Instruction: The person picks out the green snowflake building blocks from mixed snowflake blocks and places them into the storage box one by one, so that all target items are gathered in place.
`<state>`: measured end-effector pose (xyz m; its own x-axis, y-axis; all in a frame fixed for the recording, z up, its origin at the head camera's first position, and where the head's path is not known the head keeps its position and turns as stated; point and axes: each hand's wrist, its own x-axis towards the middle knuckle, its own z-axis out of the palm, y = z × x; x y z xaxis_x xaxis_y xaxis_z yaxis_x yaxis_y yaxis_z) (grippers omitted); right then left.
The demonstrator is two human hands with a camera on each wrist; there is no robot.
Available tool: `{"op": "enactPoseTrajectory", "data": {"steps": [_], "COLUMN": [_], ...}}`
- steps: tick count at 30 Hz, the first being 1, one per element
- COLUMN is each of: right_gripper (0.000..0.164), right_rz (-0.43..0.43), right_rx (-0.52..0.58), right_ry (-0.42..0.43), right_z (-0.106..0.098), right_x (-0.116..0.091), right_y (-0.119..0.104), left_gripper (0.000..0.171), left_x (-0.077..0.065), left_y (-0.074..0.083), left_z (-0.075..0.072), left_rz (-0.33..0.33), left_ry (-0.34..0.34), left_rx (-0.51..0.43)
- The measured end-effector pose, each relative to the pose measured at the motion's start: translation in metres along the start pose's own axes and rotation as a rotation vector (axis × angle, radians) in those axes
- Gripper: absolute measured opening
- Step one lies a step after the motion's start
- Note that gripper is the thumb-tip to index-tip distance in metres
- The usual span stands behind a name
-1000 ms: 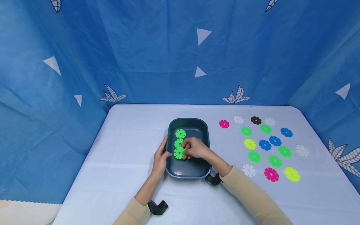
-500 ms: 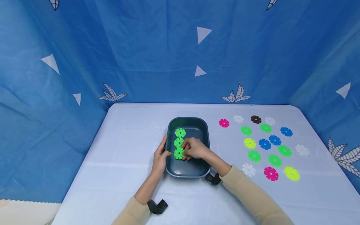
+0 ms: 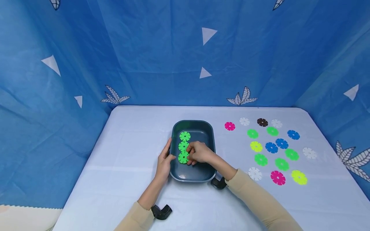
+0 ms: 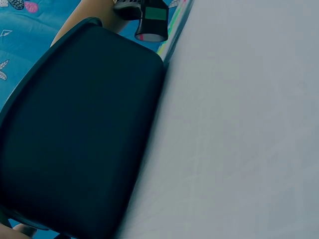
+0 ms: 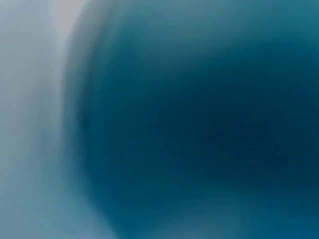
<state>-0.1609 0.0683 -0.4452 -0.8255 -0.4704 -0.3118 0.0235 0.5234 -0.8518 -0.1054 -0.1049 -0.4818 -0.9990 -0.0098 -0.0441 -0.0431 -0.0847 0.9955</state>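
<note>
A dark blue-green rectangular tray (image 3: 192, 174) sits mid-table. My left hand (image 3: 163, 164) grips its left side, thumb at the rim and fingers along the outer wall. In the left wrist view the tray's dark outer wall (image 4: 84, 129) fills the left half. Inside the tray, a far green notched disc (image 3: 185, 136), a middle green notched disc (image 3: 183, 146) and a near green notched disc (image 3: 182, 157) form a column. With curled fingers, my right hand (image 3: 200, 152) pinches the near disc's right edge, hiding part of it. The right wrist view is a blur of tray.
To the right lie several loose notched discs, among them a brown disc (image 3: 262, 122), a blue disc (image 3: 271, 147), a pink disc (image 3: 278, 177) and a yellow disc (image 3: 299, 177). A blue patterned curtain (image 3: 173, 64) stands behind the white table (image 3: 130, 138).
</note>
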Motion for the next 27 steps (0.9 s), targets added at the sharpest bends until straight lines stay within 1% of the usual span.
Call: {"op": "enactPoseTrajectory", "data": {"steps": [8, 23, 25, 27], "right_gripper": [0.021, 0.02, 0.02, 0.02], "right_rz": [0.008, -0.023, -0.053, -0.114], "right_rx": [-0.002, -0.026, -0.036, -0.051], "right_ry": [-0.008, 0.001, 0.016, 0.04], "right_z": [0.0003, 0.0002, -0.0007, -0.003], "right_x": [-0.001, -0.0007, -0.0007, -0.0019], "right_y": [0.0003, 0.0026, 0.0026, 0.0018], "left_gripper": [0.074, 0.074, 0.075, 0.075], "left_x": [-0.0002, -0.0011, -0.0012, -0.0009], "left_y": [-0.0016, -0.0008, -0.0013, -0.0016], "left_z": [0.0003, 0.0003, 0.0002, 0.0006], "left_rz": [-0.006, -0.008, -0.012, -0.017], "left_ry": [-0.003, -0.001, 0.002, 0.01], "left_rx": [-0.007, 0.004, 0.015, 0.027]}}
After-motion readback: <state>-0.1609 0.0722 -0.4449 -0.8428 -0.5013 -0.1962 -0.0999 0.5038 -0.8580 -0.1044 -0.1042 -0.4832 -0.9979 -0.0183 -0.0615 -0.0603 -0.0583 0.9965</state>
